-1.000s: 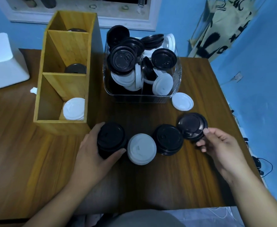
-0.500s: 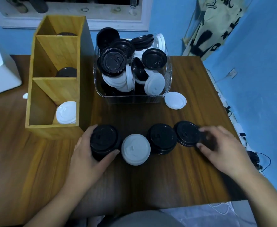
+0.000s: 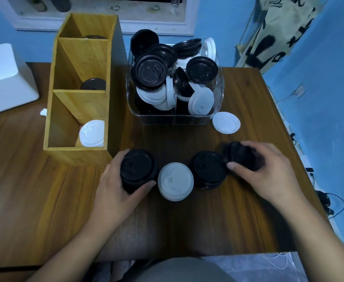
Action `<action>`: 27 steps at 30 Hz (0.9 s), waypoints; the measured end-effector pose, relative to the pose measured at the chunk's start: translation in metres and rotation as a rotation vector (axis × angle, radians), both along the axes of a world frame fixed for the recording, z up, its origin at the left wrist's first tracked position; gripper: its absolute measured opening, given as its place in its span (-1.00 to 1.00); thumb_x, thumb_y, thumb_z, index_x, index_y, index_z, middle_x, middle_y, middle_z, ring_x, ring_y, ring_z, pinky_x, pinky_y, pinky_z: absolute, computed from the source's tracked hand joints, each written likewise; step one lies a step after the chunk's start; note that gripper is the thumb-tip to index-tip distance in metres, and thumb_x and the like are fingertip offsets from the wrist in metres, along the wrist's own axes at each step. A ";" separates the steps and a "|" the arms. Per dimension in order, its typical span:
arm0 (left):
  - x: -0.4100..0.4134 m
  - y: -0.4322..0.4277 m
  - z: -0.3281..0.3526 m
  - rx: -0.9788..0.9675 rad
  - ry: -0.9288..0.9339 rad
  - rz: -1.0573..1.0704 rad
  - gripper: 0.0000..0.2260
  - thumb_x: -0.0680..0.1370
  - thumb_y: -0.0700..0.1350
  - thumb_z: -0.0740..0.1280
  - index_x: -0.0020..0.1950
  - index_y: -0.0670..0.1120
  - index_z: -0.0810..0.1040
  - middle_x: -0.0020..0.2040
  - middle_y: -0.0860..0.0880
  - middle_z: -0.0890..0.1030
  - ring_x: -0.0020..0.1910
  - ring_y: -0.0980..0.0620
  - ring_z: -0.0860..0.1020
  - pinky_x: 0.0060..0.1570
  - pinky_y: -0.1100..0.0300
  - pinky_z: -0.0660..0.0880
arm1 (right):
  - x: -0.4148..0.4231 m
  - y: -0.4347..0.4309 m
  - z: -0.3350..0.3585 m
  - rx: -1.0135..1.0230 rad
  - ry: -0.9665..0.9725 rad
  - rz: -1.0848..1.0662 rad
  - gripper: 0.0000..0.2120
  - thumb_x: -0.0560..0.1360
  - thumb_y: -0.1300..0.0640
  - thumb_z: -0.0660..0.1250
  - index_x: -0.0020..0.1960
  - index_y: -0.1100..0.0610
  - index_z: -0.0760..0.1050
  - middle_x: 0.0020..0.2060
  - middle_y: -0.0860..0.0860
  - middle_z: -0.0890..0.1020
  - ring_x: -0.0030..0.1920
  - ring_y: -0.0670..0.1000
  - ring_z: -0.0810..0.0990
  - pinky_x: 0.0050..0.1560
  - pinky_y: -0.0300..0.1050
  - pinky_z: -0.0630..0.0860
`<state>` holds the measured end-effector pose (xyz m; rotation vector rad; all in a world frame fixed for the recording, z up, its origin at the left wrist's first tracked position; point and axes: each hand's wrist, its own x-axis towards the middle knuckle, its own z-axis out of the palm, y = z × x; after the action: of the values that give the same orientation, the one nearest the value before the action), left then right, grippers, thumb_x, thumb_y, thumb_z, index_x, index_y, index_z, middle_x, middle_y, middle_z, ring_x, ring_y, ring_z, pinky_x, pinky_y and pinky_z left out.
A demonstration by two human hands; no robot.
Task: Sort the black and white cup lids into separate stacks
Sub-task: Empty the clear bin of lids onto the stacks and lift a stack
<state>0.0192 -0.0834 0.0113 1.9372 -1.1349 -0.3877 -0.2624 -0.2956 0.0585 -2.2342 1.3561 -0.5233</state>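
Brown wood of the desk runs bare from its near edge up to the hands, so either arm has room to draw back. The left hand wraps fingers and thumb round a tall black stack, steadying it. Just beside that stands a white stack, then a second black stack. The right hand curls over a single black lid, blurred with motion. Half a second ago a black lid lay flat just right of the second black stack; now it is gripped at that stack's right rim, so I judge it is about to go on top. The desk's right edge is near this hand, leaving little slack that way. Beyond, a loose white lid lies beside the clear bin, which is heaped with mixed lids, and the wooden organiser stands to the left. Much sorting remains.
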 end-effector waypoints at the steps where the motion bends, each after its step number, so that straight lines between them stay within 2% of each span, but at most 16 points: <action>1: 0.000 0.000 0.000 0.004 0.004 0.007 -0.24 0.35 0.32 0.46 0.48 0.31 0.22 0.28 0.23 0.45 0.32 0.13 0.44 0.30 0.08 0.42 | 0.009 0.009 0.002 -0.011 -0.023 0.058 -0.34 0.29 -0.37 0.43 0.32 -0.12 0.55 0.15 -0.13 0.54 0.21 -0.02 0.51 0.24 -0.06 0.48; 3: 0.000 0.000 -0.001 0.011 0.006 0.009 -0.20 0.35 0.32 0.46 0.52 0.18 0.23 0.30 0.20 0.45 0.34 0.10 0.45 0.32 0.03 0.45 | 0.026 0.023 0.003 -0.022 -0.003 0.162 -0.33 0.31 -0.36 0.44 0.35 -0.12 0.55 0.17 -0.15 0.52 0.23 -0.08 0.47 0.22 -0.22 0.38; 4: 0.000 0.000 -0.001 0.008 0.006 0.008 -0.20 0.36 0.32 0.47 0.52 0.18 0.24 0.30 0.21 0.46 0.34 0.09 0.46 0.32 0.01 0.46 | 0.032 0.027 0.002 -0.030 0.018 0.193 -0.33 0.32 -0.36 0.43 0.37 -0.13 0.54 0.17 -0.16 0.51 0.23 -0.09 0.46 0.21 -0.24 0.37; 7: 0.001 0.000 -0.001 -0.012 -0.012 -0.007 -0.26 0.37 0.36 0.50 0.44 0.43 0.18 0.25 0.46 0.39 0.32 0.13 0.46 0.29 0.07 0.45 | 0.043 0.031 -0.003 -0.043 0.057 0.217 -0.32 0.34 -0.38 0.41 0.39 -0.14 0.52 0.15 -0.17 0.47 0.20 -0.07 0.48 0.19 -0.13 0.50; 9: 0.001 0.000 0.000 -0.011 -0.018 -0.010 -0.26 0.37 0.37 0.50 0.41 0.49 0.14 0.23 0.54 0.35 0.31 0.15 0.45 0.27 0.11 0.43 | 0.046 0.033 -0.007 -0.054 0.066 0.231 -0.30 0.35 -0.40 0.37 0.40 -0.12 0.52 0.15 -0.15 0.46 0.19 -0.05 0.49 0.18 -0.05 0.55; 13: 0.002 0.001 -0.003 -0.003 -0.001 0.002 -0.24 0.37 0.37 0.50 0.47 0.33 0.22 0.23 0.42 0.41 0.31 0.13 0.46 0.28 0.08 0.44 | 0.045 0.035 -0.017 -0.089 0.065 0.235 -0.29 0.38 -0.43 0.30 0.43 -0.09 0.51 0.19 -0.11 0.44 0.22 -0.03 0.47 0.21 -0.05 0.53; 16: 0.001 0.000 -0.003 0.006 0.009 0.015 -0.20 0.36 0.38 0.48 0.51 0.21 0.25 0.27 0.26 0.46 0.32 0.10 0.47 0.29 0.05 0.45 | 0.043 0.041 -0.029 -0.153 0.051 0.270 -0.37 0.50 -0.31 0.30 0.47 -0.03 0.47 0.34 -0.03 0.42 0.31 0.04 0.44 0.24 0.02 0.54; 20: 0.001 -0.001 -0.002 0.008 0.010 0.017 -0.21 0.37 0.38 0.48 0.50 0.21 0.24 0.28 0.24 0.45 0.32 0.08 0.47 0.29 0.03 0.46 | 0.041 0.054 -0.047 -0.275 0.078 0.302 -0.49 0.65 -0.14 0.21 0.53 0.07 0.39 0.54 0.12 0.31 0.44 0.17 0.38 0.30 0.10 0.51; 27: 0.001 0.000 -0.003 0.010 0.011 0.019 -0.20 0.37 0.38 0.44 0.52 0.17 0.25 0.28 0.25 0.44 0.32 0.11 0.46 0.31 0.04 0.45 | 0.046 0.056 -0.051 -0.356 0.236 0.280 -0.48 0.66 -0.15 0.14 0.55 0.04 0.35 0.59 0.12 0.25 0.45 0.20 0.39 0.24 0.18 0.54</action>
<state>0.0205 -0.0839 0.0080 1.9508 -1.1087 -0.3937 -0.2164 -0.2394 0.0077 -2.7969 1.0925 -0.4381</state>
